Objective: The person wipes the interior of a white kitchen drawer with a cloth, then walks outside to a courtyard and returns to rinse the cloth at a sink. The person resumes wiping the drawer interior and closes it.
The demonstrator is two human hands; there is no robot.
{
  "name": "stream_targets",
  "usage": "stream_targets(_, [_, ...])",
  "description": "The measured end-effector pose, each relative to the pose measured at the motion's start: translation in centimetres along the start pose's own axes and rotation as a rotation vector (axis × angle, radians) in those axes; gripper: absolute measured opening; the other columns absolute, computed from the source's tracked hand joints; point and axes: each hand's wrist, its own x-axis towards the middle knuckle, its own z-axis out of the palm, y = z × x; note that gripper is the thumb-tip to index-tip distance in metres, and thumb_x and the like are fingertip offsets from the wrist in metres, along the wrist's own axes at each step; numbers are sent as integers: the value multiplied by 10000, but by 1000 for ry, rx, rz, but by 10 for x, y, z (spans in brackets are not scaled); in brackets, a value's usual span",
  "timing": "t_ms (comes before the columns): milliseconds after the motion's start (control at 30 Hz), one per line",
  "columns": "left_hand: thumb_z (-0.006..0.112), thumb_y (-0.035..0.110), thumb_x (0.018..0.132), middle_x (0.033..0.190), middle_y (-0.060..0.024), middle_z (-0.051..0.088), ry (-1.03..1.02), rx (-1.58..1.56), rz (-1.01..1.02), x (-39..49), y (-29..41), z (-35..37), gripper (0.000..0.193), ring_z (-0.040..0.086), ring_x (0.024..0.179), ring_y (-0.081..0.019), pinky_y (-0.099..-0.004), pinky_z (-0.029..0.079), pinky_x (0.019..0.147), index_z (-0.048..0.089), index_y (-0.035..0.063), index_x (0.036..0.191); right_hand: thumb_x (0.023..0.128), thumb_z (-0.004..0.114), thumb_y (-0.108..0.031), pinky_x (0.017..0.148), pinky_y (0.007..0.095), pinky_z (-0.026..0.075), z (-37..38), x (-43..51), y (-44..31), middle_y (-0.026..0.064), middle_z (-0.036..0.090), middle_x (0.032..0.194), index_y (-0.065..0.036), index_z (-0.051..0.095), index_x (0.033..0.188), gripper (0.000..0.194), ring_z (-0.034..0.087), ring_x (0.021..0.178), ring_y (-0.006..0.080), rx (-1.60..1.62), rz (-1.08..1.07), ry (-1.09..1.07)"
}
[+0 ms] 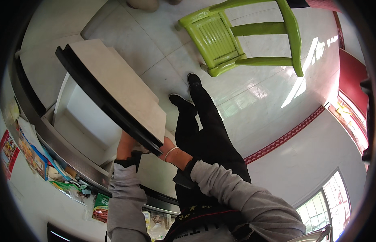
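Note:
A deep drawer with a white interior (91,106) is pulled out from a cabinet. Its front panel (124,90) is pale, with a black handle strip (106,103) along the top edge. My left hand (134,143) reaches down inside the drawer, behind the panel's near end. Most of that hand is hidden by the black strip. At the outer corner of the same end, my right hand (167,147) touches the panel, with a pale bracelet (171,154) at the wrist. Its fingertips are hidden, so I cannot tell how firmly either hand grips.
A metal-edged counter (73,168) runs along the left, holding papers, bags and food packets (100,208). A green wooden chair (218,39) stands on the tiled floor (254,87) ahead. My legs (200,130) are beside the drawer. A white wall (291,151) rises on the right.

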Motion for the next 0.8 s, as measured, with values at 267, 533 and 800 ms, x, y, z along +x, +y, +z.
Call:
stream_targets(267, [628,184,863,1143,-98,612,-233,17,-284,-16,-39,-43,390,558,1049,-222,-333,463,886,552,-18,1188,734,666,-54,838,390,482,-14,12,16,225,629,1043,-11,589,1127,403,601,975,384,-410,-103,124])
stream_targets(533, [686,80,734,1021,-63,655,-312,110,-234,-31,77,-42,324,583,974,-222,-386,473,818,641,43,1053,890,579,-161,762,348,510,-4,-11,-7,136,654,1039,-46,610,1140,277,648,919,223,-106,-59,-92])
stream_targets(800, [652,152,745,905,-83,579,-97,544,108,-110,149,10,220,578,884,-289,-404,459,750,663,129,964,924,514,-282,905,367,483,-12,-16,-24,116,607,1047,4,588,1057,324,592,992,246,82,176,-246])
